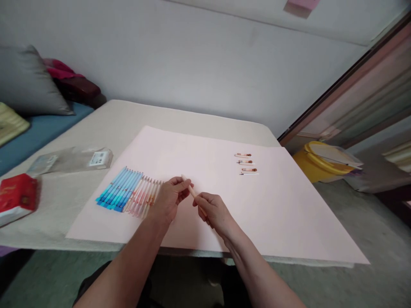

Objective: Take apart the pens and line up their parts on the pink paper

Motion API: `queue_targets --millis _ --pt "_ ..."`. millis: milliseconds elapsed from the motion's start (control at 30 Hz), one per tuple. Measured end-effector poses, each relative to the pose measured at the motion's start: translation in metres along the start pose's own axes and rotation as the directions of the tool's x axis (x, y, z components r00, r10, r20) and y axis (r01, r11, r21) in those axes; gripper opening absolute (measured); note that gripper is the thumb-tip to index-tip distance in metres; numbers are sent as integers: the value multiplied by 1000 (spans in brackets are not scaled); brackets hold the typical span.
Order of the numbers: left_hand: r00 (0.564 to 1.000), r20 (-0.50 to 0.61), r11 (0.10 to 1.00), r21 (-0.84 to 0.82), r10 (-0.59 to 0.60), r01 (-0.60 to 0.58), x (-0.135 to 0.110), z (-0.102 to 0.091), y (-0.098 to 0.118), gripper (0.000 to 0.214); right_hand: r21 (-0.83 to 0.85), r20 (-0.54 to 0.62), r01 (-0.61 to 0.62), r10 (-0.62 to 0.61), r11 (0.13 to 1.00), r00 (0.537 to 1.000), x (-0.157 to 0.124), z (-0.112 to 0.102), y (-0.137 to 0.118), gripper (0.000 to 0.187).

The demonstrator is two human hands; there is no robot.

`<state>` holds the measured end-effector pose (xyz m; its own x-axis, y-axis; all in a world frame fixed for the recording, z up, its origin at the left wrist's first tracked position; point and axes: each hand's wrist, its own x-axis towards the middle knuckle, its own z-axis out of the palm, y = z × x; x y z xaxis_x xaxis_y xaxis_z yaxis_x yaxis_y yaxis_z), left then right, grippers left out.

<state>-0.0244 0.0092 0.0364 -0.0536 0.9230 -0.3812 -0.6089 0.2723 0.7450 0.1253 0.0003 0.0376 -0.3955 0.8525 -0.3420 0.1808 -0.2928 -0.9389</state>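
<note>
A pale peach pen is held between my two hands over the pink sheet. My left hand pinches its upper end, while my right hand is closed round its lower part. To the left of my left hand lies a row of blue pens, and beside them a row of pale pink and cream pens, partly covered by that hand. Further off on the right are several small groups of pen parts, with thin refills next to short patterned barrels.
A clear plastic bag with a white label lies on the table at left. Near it is a red packet. A yellow bucket stands on the floor at right. Left of the table, a grey cushion rests on a blue seat.
</note>
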Motion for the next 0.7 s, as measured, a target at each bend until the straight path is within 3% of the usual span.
queue_targets --millis 100,333,533,700 --pt "998 41 997 -67 -37 39 0 -1 0 12 30 -8 1 0 1000 1000 1 -1 1 28" --pt "992 -86 985 -159 -89 74 10 -8 0 8 125 13 -19 18 992 1000 2 -2 3 33" --pt "987 -153 980 -196 -53 22 14 -14 4 8 150 65 -10 0 989 998 3 -4 6 33" --pt "975 -224 973 -224 6 -57 19 -22 13 10 75 114 -46 38 996 993 1 -12 0 32"
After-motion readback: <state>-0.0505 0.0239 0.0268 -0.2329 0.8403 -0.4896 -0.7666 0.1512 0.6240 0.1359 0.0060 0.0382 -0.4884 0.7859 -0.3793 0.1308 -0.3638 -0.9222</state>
